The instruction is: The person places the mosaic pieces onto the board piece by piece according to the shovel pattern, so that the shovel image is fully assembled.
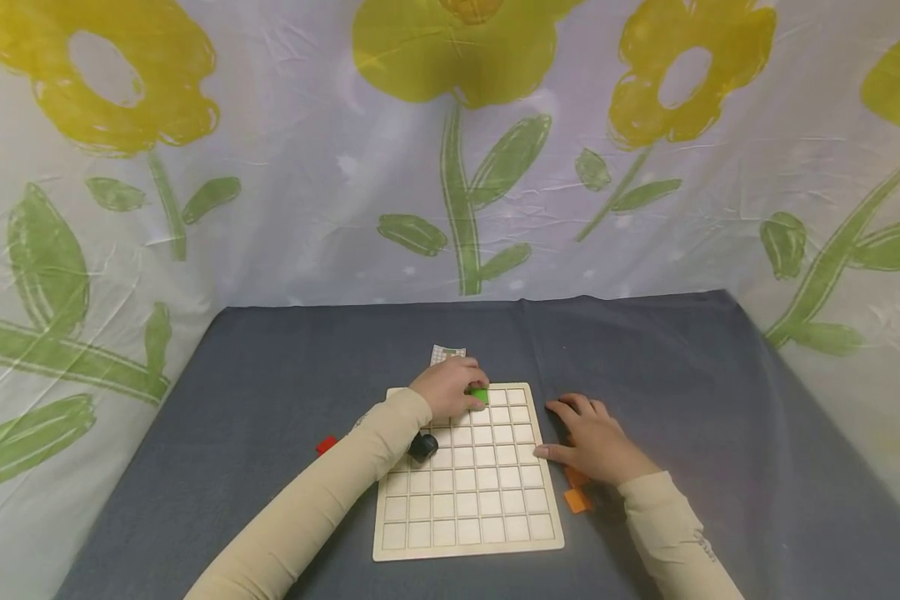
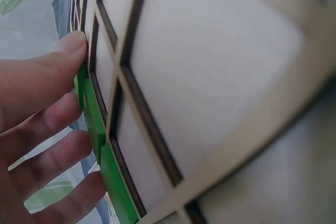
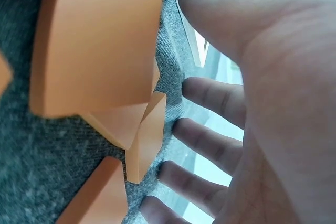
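Observation:
At the far edge of the pale wooden grid board (image 1: 468, 552), my left hand (image 1: 446, 392) pinches a green square tile (image 1: 480, 396) between thumb and fingers. More green tiles (image 2: 119, 184) sit in a row along that edge in the left wrist view, beside the fingertips. My right hand (image 1: 598, 440) rests on the cloth at the board's right side, its thumb at the board's edge and its fingers relaxed and spread. Orange tiles (image 3: 100, 40) lie loosely piled near its palm, and the hand holds none of them.
A black piece (image 1: 423, 447) lies on the board's left part, partly behind the left sleeve. Left of that sleeve is a red piece (image 1: 326, 445). Beyond the board lies a small printed grid card (image 1: 447, 353). Dark grey cloth (image 1: 667, 358) covers the table.

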The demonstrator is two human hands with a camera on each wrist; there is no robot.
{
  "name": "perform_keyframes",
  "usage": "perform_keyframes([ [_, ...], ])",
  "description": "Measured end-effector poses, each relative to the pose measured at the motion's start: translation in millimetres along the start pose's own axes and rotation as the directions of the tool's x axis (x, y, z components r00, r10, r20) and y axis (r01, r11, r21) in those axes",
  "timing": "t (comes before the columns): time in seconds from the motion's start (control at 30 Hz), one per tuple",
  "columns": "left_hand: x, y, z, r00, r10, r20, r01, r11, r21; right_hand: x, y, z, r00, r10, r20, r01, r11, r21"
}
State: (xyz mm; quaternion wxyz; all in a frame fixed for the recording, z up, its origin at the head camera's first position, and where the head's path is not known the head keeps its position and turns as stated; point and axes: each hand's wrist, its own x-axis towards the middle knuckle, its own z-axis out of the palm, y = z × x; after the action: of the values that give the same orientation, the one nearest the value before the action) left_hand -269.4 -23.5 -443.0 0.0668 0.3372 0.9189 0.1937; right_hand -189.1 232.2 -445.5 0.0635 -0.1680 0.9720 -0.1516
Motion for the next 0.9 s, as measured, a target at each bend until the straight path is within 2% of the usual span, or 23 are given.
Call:
perform_keyframes([
  [0.4, -0.3, 0.4, 0.0, 1.000, 0.025, -0.004, -0.025, 0.999, 0.035, 1.1, 1.2, 0.4, 1.000, 0.003, 0.006, -0.003, 1.000, 0.006],
  [0.63, -7.4, 0.3, -1.2, 1.000, 0.024, 0.005, -0.025, 0.998, 0.063, 2.3, -0.3, 3.9, 1.000, 0.000, 0.016, 0.000, 1.000, 0.010],
  [0.73, -10.5, -1.5, -6.4, 1.000, 0.017, 0.013, -0.018, 0.997, 0.070, 3.2, 1.8, 4.5, 1.000, -0.004, 0.013, 0.004, 1.000, 0.017],
  [0.9, -23.1, -13.3, -26.4, 0.998, -0.062, -0.012, 0.062, 0.997, 0.039, 2.9, 6.1, 3.3, 1.000, -0.011, 0.006, 0.011, 1.000, 0.014],
])
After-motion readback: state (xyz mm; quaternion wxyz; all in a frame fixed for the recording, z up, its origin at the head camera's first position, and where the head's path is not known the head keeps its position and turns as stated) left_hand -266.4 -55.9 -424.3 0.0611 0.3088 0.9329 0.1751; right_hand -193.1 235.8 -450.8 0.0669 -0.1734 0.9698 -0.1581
